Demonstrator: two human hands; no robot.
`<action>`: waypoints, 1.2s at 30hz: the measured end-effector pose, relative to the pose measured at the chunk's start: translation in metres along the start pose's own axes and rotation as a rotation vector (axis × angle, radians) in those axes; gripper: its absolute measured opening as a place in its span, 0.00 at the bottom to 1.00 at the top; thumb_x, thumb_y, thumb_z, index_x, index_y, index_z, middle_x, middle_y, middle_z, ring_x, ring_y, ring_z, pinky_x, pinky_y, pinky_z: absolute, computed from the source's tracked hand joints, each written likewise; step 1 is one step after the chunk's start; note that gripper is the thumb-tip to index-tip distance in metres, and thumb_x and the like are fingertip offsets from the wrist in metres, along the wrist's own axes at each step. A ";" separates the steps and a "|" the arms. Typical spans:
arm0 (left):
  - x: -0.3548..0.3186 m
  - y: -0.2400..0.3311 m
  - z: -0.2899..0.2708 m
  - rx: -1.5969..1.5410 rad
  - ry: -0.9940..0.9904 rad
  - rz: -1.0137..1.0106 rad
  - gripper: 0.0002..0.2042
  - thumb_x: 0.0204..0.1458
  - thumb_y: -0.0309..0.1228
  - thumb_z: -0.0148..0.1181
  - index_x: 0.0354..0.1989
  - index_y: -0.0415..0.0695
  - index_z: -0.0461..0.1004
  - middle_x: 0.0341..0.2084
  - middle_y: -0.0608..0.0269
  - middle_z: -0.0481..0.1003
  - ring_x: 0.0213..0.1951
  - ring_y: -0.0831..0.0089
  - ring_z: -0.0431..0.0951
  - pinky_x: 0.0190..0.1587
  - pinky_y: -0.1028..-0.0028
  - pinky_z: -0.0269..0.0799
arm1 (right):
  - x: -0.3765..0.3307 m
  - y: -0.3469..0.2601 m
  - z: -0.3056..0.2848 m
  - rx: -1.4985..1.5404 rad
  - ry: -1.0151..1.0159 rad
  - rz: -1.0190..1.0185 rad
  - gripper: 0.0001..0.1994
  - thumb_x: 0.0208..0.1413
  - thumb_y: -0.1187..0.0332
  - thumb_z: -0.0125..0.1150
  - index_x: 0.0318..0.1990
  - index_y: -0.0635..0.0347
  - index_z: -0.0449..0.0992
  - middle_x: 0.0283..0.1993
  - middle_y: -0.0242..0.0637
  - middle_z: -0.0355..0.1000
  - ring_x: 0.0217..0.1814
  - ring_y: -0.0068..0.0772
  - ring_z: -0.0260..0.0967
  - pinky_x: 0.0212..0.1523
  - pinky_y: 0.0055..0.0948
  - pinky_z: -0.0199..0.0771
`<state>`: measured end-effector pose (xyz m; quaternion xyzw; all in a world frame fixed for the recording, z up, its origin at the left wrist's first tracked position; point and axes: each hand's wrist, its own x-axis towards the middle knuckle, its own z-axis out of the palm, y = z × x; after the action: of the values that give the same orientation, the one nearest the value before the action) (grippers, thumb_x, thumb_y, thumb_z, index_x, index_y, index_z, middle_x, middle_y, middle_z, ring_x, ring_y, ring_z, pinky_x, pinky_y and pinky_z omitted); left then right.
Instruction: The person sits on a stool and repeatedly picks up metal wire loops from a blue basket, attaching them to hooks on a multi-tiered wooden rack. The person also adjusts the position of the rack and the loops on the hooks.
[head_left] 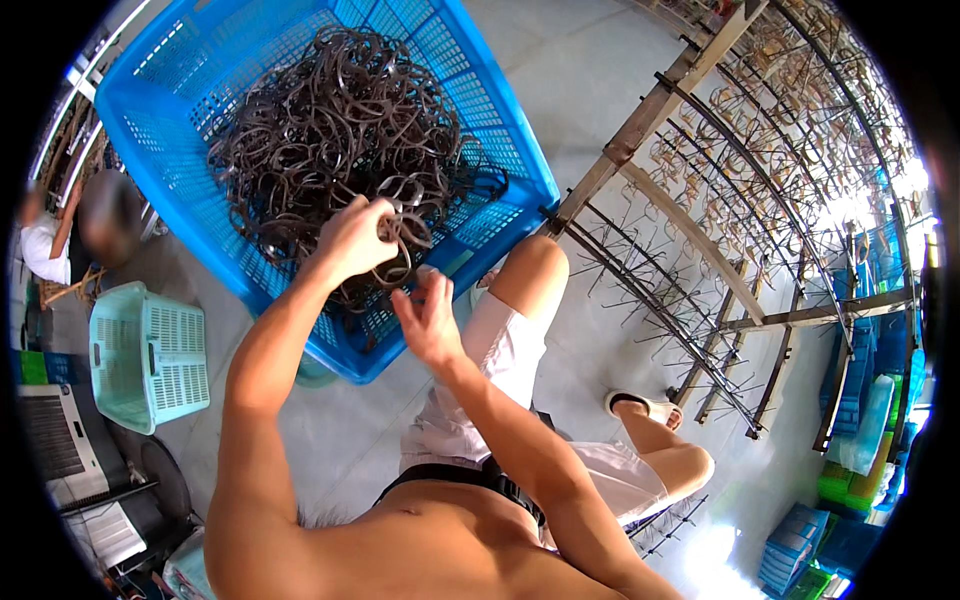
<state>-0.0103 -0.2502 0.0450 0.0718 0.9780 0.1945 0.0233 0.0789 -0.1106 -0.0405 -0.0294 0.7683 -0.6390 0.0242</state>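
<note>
A big blue plastic basket [520,130] is tilted in front of me and holds a tangled heap of dark, glossy curved bands [340,120]. My left hand [355,238] reaches over its near part, with fingers closed around a few of these bands at the heap's near edge. Close by on the right, over the basket's near rim, my right hand [430,318] has its fingers curled in. What it may hold is too small to make out.
On my right stands a metal rack [690,230] with thin rods and many hanging amber-coloured pieces. A mint-green basket [150,355] is on the floor at left, with another person [50,240] beyond it. Blue and green crates [800,545] sit at the far right.
</note>
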 end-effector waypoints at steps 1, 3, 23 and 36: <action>0.001 0.007 -0.013 -0.122 0.035 -0.006 0.20 0.35 0.34 0.67 0.40 0.46 0.71 0.33 0.53 0.71 0.37 0.56 0.74 0.39 0.63 0.71 | 0.012 -0.006 -0.005 -0.080 0.033 -0.041 0.29 0.54 0.64 0.60 0.56 0.67 0.51 0.52 0.49 0.53 0.45 0.38 0.64 0.42 0.32 0.74; 0.007 0.008 -0.016 -0.161 0.221 0.072 0.21 0.38 0.35 0.66 0.42 0.45 0.71 0.34 0.53 0.70 0.37 0.56 0.74 0.40 0.64 0.70 | 0.029 -0.008 -0.009 0.007 0.102 -0.121 0.30 0.55 0.62 0.59 0.58 0.66 0.50 0.52 0.47 0.55 0.47 0.36 0.64 0.46 0.30 0.71; -0.017 0.030 0.061 -0.693 -0.115 0.084 0.33 0.40 0.17 0.64 0.58 0.44 0.60 0.37 0.68 0.66 0.36 0.80 0.65 0.41 0.78 0.65 | 0.052 0.007 -0.098 -0.169 0.016 -0.271 0.08 0.54 0.67 0.52 0.38 0.61 0.70 0.33 0.46 0.71 0.35 0.49 0.70 0.36 0.42 0.70; 0.024 0.049 0.063 -0.719 0.209 -0.163 0.16 0.61 0.37 0.43 0.54 0.46 0.65 0.21 0.67 0.70 0.23 0.80 0.70 0.24 0.80 0.67 | -0.034 -0.066 -0.248 0.107 0.360 -0.544 0.07 0.55 0.70 0.56 0.33 0.65 0.69 0.27 0.43 0.66 0.27 0.38 0.65 0.30 0.32 0.66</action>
<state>-0.0231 -0.1779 0.0053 -0.0394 0.8470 0.5289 -0.0375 0.0956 0.1236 0.0692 -0.1188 0.6896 -0.6564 -0.2820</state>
